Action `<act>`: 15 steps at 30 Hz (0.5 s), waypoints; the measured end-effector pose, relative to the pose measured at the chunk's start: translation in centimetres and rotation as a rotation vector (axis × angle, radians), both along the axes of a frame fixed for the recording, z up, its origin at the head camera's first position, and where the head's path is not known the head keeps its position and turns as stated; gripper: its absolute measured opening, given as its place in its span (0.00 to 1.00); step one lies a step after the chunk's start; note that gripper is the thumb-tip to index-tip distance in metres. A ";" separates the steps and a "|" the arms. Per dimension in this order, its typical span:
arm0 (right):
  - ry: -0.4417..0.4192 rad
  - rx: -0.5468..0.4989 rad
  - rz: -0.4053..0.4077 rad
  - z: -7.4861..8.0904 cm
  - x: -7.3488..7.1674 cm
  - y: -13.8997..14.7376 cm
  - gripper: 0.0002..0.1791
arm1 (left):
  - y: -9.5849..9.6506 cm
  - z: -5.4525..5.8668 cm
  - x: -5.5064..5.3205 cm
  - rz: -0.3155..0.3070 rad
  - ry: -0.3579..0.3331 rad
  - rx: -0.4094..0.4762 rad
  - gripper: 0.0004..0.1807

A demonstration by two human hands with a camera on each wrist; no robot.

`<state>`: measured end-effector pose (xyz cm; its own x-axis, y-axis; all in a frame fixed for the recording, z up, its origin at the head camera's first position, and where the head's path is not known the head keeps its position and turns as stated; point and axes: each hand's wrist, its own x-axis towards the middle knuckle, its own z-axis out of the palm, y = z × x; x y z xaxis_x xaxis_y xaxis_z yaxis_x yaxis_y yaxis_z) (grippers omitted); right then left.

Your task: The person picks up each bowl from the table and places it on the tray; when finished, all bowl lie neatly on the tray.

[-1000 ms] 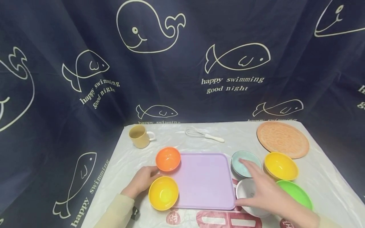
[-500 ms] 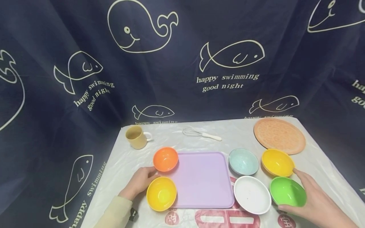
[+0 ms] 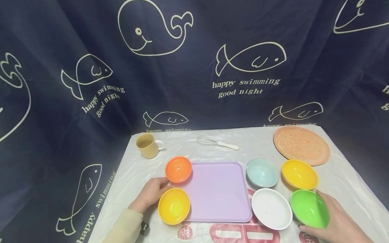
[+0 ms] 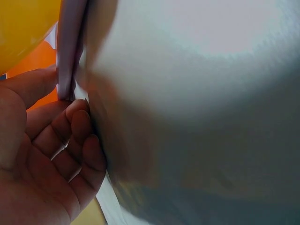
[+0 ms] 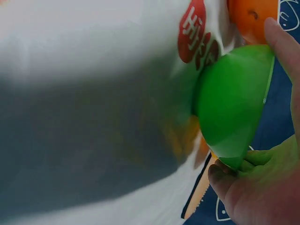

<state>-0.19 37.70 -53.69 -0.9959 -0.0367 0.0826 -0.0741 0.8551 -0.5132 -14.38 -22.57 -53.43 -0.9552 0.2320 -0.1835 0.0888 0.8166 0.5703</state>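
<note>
In the head view my left hand (image 3: 153,194) is at the left edge of a lilac tray (image 3: 218,192). Its thumb and index finger pinch the tray's rim, as the left wrist view shows. Beside that hand, an orange bowl (image 3: 178,169) and a yellow bowl (image 3: 174,206) sit over the tray's left corners. My right hand (image 3: 337,219) grips a green bowl (image 3: 308,209) from its right side. The thumb is at the near rim and the fingers at the far side. Left of it stands a white bowl (image 3: 271,208), with a light blue bowl (image 3: 262,173) behind.
A second yellow bowl (image 3: 300,174) stands behind the green one. Farther back are a round orange-brown board (image 3: 301,145), a whisk (image 3: 217,142) and a tan mug (image 3: 148,146). A dark blue curtain (image 3: 194,84) hangs behind the table.
My right hand has moved right, from above the white and light blue bowls to the green bowl. The green bowl has shifted slightly left toward the white one. My left hand stays at the tray.
</note>
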 end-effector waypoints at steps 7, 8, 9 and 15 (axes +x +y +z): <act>0.055 -0.030 -0.004 -0.3 0.0 -0.3 0.74 | -0.2 -0.2 -0.1 -0.019 0.015 0.003 0.25; 0.060 -0.026 -0.007 -0.3 0.0 -0.3 0.74 | -0.2 -0.2 0.0 -0.019 0.014 0.003 0.25; 0.061 -0.024 -0.009 -0.3 -0.1 -0.3 0.74 | -0.2 -0.2 0.0 -0.020 0.015 0.005 0.25; 0.059 -0.025 -0.015 0.1 -0.1 -0.2 0.74 | -0.1 0.0 0.0 -0.009 0.005 0.012 0.26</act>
<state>-0.29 37.49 -53.58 -0.9897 -0.0185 0.1418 -0.0916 0.8433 -0.5295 -14.37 -22.64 -53.48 -0.9539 0.2432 -0.1761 0.0993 0.8090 0.5794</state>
